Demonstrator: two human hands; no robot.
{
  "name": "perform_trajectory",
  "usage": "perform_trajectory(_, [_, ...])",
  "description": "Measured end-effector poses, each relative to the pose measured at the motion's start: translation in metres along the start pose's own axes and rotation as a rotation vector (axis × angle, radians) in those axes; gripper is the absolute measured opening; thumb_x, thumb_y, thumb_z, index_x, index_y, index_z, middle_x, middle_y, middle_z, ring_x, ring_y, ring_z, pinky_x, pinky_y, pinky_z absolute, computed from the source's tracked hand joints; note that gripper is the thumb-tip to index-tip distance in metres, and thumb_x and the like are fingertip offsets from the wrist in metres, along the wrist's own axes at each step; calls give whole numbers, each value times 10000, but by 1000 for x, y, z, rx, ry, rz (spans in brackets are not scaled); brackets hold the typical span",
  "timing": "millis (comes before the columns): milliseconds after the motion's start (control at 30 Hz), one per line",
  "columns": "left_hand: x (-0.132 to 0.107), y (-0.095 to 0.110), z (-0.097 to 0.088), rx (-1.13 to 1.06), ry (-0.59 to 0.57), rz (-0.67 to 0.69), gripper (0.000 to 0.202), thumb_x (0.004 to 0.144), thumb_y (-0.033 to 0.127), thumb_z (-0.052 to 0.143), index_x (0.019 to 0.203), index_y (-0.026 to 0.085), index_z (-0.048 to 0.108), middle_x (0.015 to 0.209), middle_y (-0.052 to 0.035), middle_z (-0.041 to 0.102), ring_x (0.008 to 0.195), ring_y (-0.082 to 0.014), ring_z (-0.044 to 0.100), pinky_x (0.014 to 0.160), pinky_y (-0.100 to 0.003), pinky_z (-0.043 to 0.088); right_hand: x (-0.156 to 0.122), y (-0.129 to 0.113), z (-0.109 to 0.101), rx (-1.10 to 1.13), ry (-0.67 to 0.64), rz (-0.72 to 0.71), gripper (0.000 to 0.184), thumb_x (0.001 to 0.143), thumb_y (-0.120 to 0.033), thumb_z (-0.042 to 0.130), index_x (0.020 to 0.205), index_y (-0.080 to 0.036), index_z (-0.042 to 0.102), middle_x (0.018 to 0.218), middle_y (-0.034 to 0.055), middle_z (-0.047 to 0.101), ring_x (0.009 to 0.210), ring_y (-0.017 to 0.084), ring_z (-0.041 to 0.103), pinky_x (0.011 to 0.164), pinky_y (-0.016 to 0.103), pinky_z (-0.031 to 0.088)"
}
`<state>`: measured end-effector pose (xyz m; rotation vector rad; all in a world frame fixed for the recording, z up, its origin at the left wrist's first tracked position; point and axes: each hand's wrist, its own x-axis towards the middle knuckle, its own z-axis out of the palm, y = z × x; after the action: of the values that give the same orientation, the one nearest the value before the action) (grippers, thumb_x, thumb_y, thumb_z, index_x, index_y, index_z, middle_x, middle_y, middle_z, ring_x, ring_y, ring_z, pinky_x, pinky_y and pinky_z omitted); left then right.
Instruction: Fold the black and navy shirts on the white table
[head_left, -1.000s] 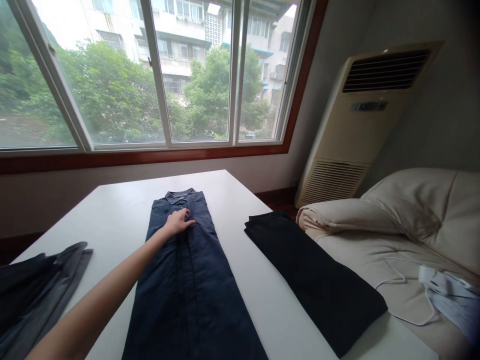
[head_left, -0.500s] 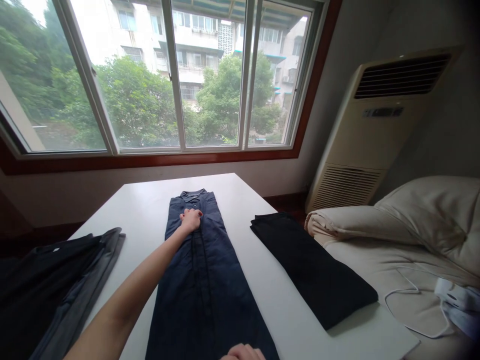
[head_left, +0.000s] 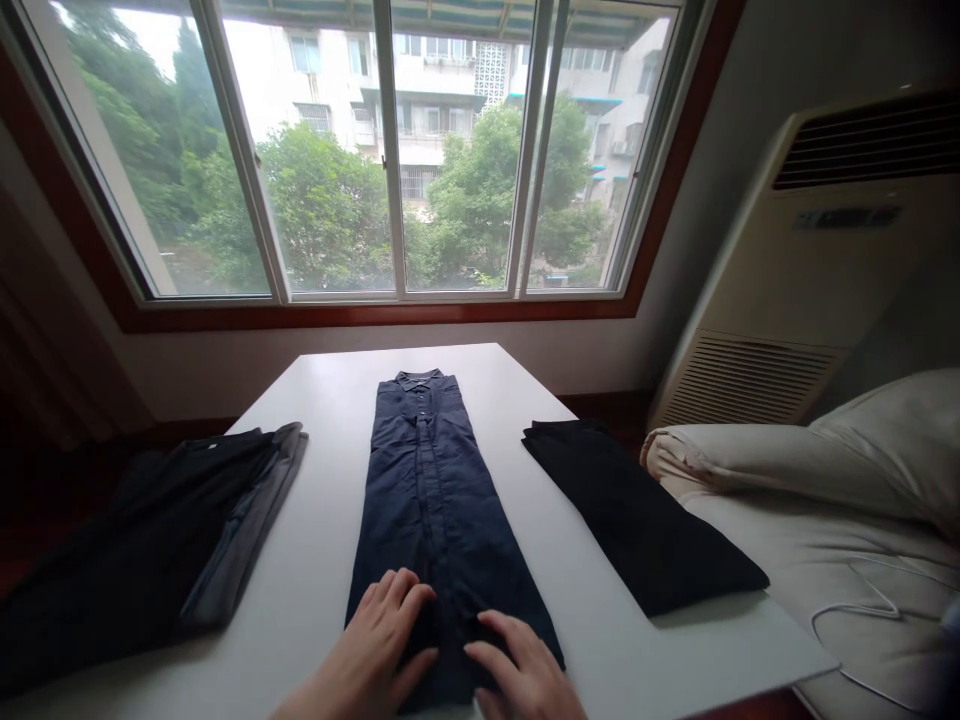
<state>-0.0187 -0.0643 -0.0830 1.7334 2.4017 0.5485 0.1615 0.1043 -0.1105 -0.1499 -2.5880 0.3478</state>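
A long navy button-front shirt (head_left: 424, 500) lies folded lengthwise on a white table (head_left: 322, 520), its collar at the far end. My left hand (head_left: 379, 635) rests on the lower part of the shirt with its fingers spread, holding nothing. Close beside it, my right hand (head_left: 521, 665) lies on the shirt's lower right edge, also with its fingers apart. The shirt's bottom end is partly hidden under both hands.
A folded black garment (head_left: 634, 515) lies on the table to the right. Dark and grey garments (head_left: 161, 530) lie to the left, overhanging the table edge. A beige bed (head_left: 810, 530) and floor-standing air conditioner (head_left: 817, 260) stand right, below a window (head_left: 390, 150).
My left hand has moved from the shirt's chest down to its lower end. My right hand has come further into view beside it. The view has turned left and the shirt looks straighter.
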Motion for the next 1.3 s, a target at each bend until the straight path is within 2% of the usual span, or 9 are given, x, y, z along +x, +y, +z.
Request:
perform_trajectory(200, [-6,16,3,172,104,-40,406,879,57,423,1252,181,525,1197,-82,609,1111,-237,578,1003,-419,474,20,-11,-7,6,-25,81,470,762,-154,625,1225,-232,591,1235,102,608,1094,227,617,898,318,549])
perform_trajectory(333, [-1,28,4,264,127,13,524,784,-74,388,1242,127,546,1154,-88,635,1093,-226,588,1012,-387,468,34,-25,-5,-4,-14,136,343,795,-52,533,1071,-226,640,1008,54,673,900,219,653,799,375,565])
perform_trajectory(533, [-1,37,-6,271,157,44,438,785,-81,418,1086,166,616,1005,-46,628,947,-202,599,901,-342,524,48,-31,-9,72,37,152,302,836,5,423,932,-202,621,893,41,663,820,193,641,749,343,545])
perform_trajectory(767, [-12,26,3,290,243,173,459,786,-24,493,1199,171,533,1019,-36,662,913,-182,623,884,-304,530,47,-38,-6,130,1,91,243,862,-72,444,924,-205,637,886,34,676,805,183,644,748,331,539])
perform_trajectory(867, [-26,14,4,322,345,259,434,811,158,596,1233,180,496,1065,-39,679,922,-193,640,838,-293,544,35,-27,-11,63,-23,-37,229,817,-195,589,1038,-214,647,1013,59,690,914,210,657,803,338,547])
perform_trajectory(933, [-38,4,0,378,396,326,498,812,313,640,1260,167,479,1108,-57,679,967,-204,643,835,-284,546,25,-12,-18,-25,-21,-177,432,768,-359,679,1166,-203,617,1145,102,668,1025,255,641,851,368,543])
perform_trajectory(1033, [-58,-11,-6,467,434,351,349,867,280,567,1202,188,533,1108,-44,684,998,-173,643,839,-225,536,11,11,-30,-162,-22,-322,557,758,-470,681,1232,-192,584,1198,120,655,1063,267,634,852,369,546])
perform_trajectory(1167, [-79,-25,-6,585,472,332,340,874,38,435,1121,217,586,1121,-18,677,1026,-128,632,853,-161,508,-2,32,-39,-283,60,-352,358,833,-210,563,1189,-201,597,1179,81,669,1050,215,638,865,327,529])
perform_trajectory(1300, [-86,-27,-1,616,388,347,433,851,-13,427,1187,224,564,1085,-8,682,1000,-112,635,838,-139,504,-6,47,-38,-341,174,-401,420,844,-27,382,1143,-207,615,1063,33,707,931,152,662,823,263,514])
